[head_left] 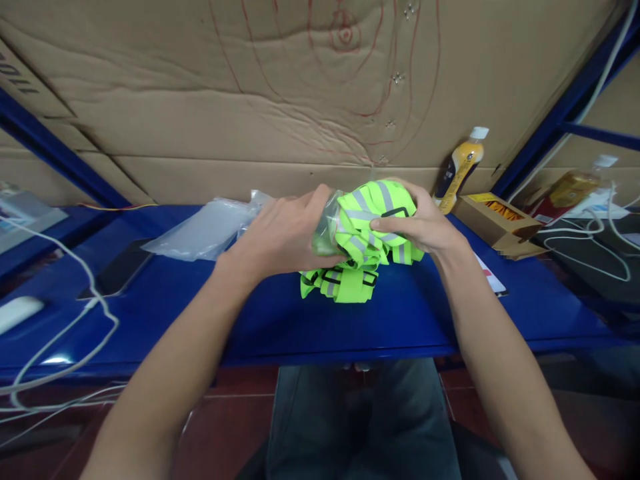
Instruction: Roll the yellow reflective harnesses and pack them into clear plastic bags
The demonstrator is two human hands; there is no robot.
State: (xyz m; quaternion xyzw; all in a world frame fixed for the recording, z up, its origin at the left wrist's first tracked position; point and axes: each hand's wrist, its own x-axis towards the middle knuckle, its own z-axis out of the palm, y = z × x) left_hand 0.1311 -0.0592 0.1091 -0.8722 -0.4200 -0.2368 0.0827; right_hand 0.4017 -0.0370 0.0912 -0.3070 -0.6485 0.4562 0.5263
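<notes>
Partly bagged vest [367, 230], clear bag [325, 227]

no legible text, cardboard wall [200, 133] with partial dark print (too cut off to read)

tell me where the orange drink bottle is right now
In the head view the orange drink bottle leans against the cardboard wall at the back right, beside the yellow box.
</notes>
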